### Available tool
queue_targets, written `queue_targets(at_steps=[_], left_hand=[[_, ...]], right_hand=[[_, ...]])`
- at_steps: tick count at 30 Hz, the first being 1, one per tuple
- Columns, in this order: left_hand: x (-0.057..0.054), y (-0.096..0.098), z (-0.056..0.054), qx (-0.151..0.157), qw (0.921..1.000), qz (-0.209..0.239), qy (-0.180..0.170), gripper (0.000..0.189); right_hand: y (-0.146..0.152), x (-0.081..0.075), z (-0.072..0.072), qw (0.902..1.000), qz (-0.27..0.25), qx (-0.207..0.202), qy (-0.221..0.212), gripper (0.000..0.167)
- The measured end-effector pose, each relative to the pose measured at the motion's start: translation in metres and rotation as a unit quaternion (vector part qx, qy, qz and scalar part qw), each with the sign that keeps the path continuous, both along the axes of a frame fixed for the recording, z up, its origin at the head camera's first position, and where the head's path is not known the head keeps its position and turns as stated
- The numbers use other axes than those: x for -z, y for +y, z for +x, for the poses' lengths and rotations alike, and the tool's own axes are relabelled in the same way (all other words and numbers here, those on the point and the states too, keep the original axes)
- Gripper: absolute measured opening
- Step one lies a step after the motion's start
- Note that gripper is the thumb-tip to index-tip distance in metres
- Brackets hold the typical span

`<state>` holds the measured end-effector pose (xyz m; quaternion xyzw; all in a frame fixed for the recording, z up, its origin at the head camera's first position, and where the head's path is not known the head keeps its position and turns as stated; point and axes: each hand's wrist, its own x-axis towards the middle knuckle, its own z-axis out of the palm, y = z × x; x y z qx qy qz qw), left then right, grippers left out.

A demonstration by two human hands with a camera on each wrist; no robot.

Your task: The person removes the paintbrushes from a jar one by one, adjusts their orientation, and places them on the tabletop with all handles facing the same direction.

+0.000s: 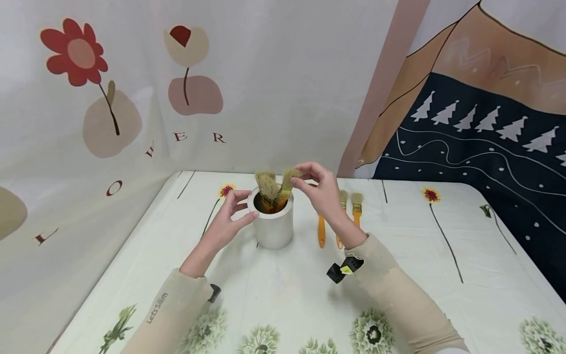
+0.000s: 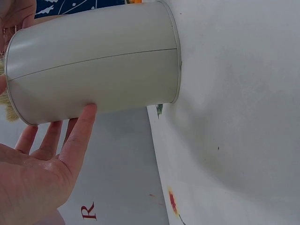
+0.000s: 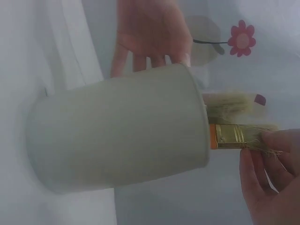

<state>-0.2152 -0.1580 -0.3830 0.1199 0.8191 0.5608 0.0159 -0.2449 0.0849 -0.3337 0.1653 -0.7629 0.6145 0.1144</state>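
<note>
White pot (image 1: pixel 274 231): stands upright on the worktop (image 1: pixel 283 295), its round mouth uppermost; bristles and metal bands show above its rim, orange handles inside.
Left hand (image 1: pixel 225 221): at the left side of the white pot, thumb and fingers apart; the fingers, fairly straight, touch the wall, while the thumb lies at the near part of the rim.
Right hand (image 1: pixel 320 189): above the right edge of the white pot, thumb and fingers brought together in a pinch on the bristles of one brush.
Pinched brush (image 1: pixel 286 191): at the right of the white pot's mouth, bristles up, handle down inside, its brass-coloured band just above the rim.
Other bristles (image 1: pixel 267 184): rise from the left part of the white pot's mouth; whether they belong to one brush or more cannot be told.
Loose brushes (image 1: pixel 357 209): three with orange handles, lying right of the white pot, partly hidden behind the right hand and forearm.
Sleeves (image 1: pixel 400 295): beige, on both arms, nearer the wearer than the white pot.
Printed cloth (image 1: pixel 283 88): hangs behind the white pot; a red flower (image 1: pixel 81 54) shows to the pot's left.
</note>
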Motion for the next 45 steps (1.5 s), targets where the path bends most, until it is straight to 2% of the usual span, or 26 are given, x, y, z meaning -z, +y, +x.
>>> queue_targets(at_steps=[11, 18, 25, 36, 45], left_hand=[[-0.001, 0.001, 0.000, -0.002, 1.0000, 0.000, -0.001, 0.048], [-0.001, 0.001, 0.000, 0.000, 1.0000, 0.003, 0.000, 0.048], [-0.001, 0.000, 0.000, 0.000, 1.0000, 0.003, -0.001, 0.048], [0.001, -0.001, -0.001, 0.001, 1.0000, 0.003, 0.003, 0.048], [0.000, 0.000, -0.001, 0.003, 1.0000, 0.004, 0.003, 0.049]], right_hand=[[0.015, -0.017, 0.002, 0.9984, -0.035, 0.020, 0.040, 0.025], [0.028, -0.028, 0.003, 0.9949, -0.086, 0.020, 0.048, 0.025], [0.043, -0.039, 0.003, 0.9875, -0.149, 0.013, 0.051, 0.021], [0.072, -0.049, 0.002, 0.9813, -0.182, 0.040, 0.048, 0.020], [0.096, -0.050, 0.003, 0.9812, -0.180, 0.055, 0.044, 0.019]])
